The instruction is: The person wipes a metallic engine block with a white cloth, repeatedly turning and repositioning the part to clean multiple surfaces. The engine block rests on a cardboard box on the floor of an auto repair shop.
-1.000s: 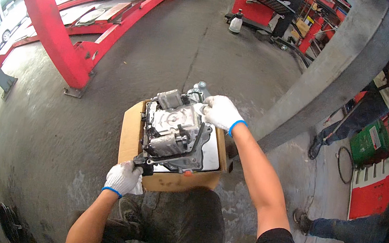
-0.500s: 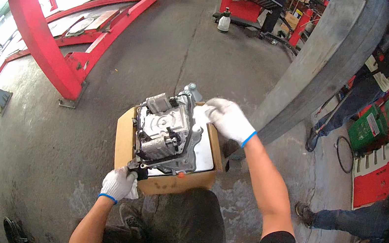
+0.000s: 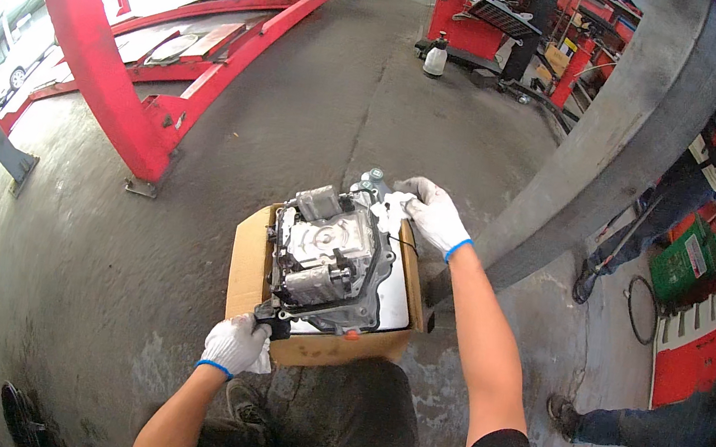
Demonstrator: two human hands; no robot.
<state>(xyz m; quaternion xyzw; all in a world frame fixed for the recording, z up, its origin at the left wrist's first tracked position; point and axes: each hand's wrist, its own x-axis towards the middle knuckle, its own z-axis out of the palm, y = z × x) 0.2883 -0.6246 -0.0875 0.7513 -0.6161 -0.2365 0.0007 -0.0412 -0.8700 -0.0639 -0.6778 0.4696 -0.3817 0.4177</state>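
A silvery transmission valve body [image 3: 328, 242] with two ribbed cylinders and a black gasket edge lies on a white surface in an open cardboard box [image 3: 339, 355]. My right hand [image 3: 435, 216], in a white knit glove with a blue cuff, pinches a crumpled white rag [image 3: 391, 214] against the unit's far right corner, near a grey round-topped fitting [image 3: 372, 178]. At the near left corner, my gloved left hand [image 3: 234, 345] is closed round a black connector [image 3: 274, 322] on the unit. Some white cloth hangs below those left fingers. An orange piece [image 3: 351, 336] sits at the near edge.
A grey post [image 3: 599, 166] rises just right of the box. Red lift posts and rails [image 3: 108, 51] stand to the left. Ahead is a white spray bottle [image 3: 435, 56] by a red cart [image 3: 463, 28]. Other people's legs [image 3: 651, 420] and a green bin [image 3: 687, 261] are at right.
The whole view has shifted, with the scene moving right and slightly down. My right hand, smeared before, has carried the rag slightly farther along the unit's right edge. My left hand keeps its grip.
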